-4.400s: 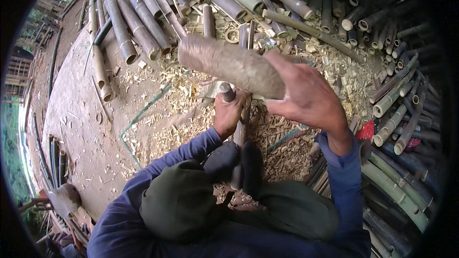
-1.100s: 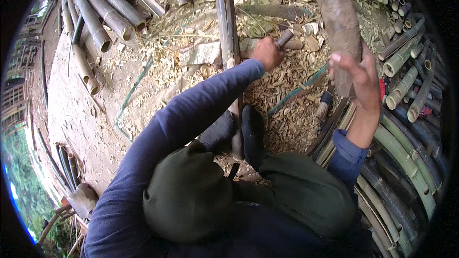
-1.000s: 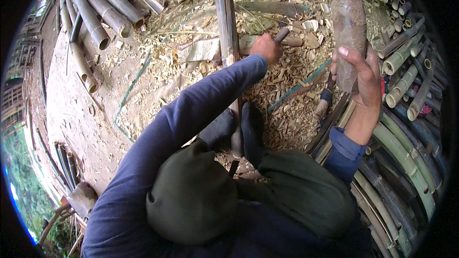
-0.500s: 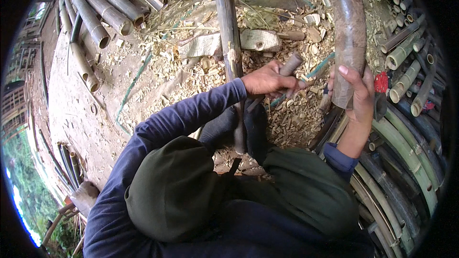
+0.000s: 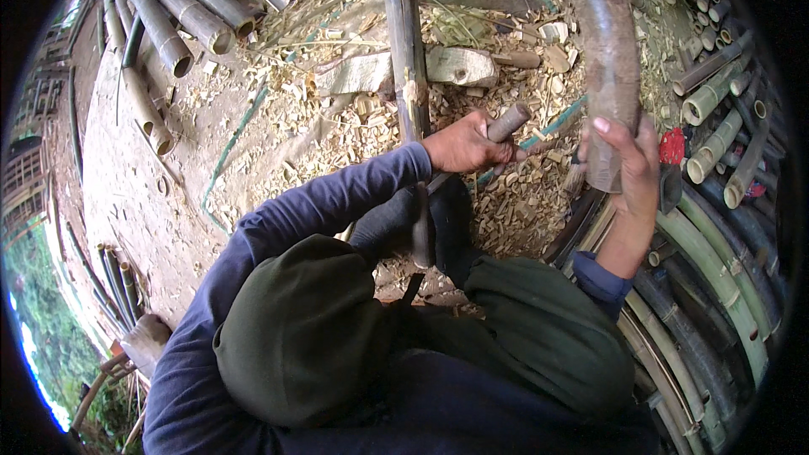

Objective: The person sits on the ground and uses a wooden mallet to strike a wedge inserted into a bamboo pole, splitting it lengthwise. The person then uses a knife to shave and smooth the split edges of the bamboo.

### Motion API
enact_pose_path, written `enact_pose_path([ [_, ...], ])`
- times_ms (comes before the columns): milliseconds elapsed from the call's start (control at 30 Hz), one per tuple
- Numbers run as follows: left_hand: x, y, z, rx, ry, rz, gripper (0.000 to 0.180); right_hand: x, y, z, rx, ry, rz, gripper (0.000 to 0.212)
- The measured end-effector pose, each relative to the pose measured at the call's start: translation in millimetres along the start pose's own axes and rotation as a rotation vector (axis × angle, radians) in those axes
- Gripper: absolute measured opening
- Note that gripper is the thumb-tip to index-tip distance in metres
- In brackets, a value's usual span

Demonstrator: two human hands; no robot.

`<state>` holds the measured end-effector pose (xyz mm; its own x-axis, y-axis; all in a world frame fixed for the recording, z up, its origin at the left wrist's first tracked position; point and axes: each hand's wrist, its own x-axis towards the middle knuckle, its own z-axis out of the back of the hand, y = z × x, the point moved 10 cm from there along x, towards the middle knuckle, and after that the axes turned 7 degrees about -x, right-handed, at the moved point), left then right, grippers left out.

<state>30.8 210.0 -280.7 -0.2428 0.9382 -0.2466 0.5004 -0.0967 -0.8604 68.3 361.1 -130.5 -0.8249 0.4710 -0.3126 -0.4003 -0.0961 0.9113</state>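
My left hand [image 5: 472, 143] is closed around a chisel [image 5: 509, 122]. Its round wooden handle sticks out at the upper right, and a dark narrow part shows below the hand. A dark bamboo pole [image 5: 399, 17] with a pale cut patch runs away from me between my feet, right beside my left wrist. In my right hand [image 5: 630, 152] is a thick, slightly curved wooden club [image 5: 605, 42], gripped at its near end and pointing away from me. My right fingers are partly hidden behind it.
A pale notched wood block [image 5: 459, 67] lies crosswise under the pole. Wood chips [image 5: 514, 211] cover the ground around. Bamboo lengths [image 5: 202, 21] lie at the far left; stacked bamboo [image 5: 716, 261] crowds the right side, near a red item [image 5: 672, 147].
The chisel handle has tipped further to the right as my left hand turned slightly. The club's far end has swung a little to the left.
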Motion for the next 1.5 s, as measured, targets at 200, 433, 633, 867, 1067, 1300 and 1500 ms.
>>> enact_pose_path([
  [200,-4,-5,-6,0.083,0.005,0.025,0.023,-7,44,27,-0.163,0.0,0.219,0.058],
  [433,-18,1,6,0.02,-0.035,0.007,0.029,3,2,-18,-0.354,0.23,0.147,0.081],
  [633,-16,-8,1,0.019,-0.009,-0.04,0.029,-5,21,32,-0.19,0.062,0.085,0.079],
  [867,-26,2,21,0.056,-0.076,0.015,0.023,-6,-7,-42,-0.281,0.36,0.161,0.081],
  [1067,-1,-69,51,0.342,-0.125,-0.136,0.018,-3,35,-4,-0.122,0.065,0.082,0.064],
  [1300,14,-91,24,0.802,-0.043,-0.292,0.019,4,24,13,-0.021,-0.065,0.109,0.055],
  [1500,-40,-88,7,0.752,-0.186,-0.532,0.012,10,-6,14,-0.056,-0.013,0.037,0.067],
])
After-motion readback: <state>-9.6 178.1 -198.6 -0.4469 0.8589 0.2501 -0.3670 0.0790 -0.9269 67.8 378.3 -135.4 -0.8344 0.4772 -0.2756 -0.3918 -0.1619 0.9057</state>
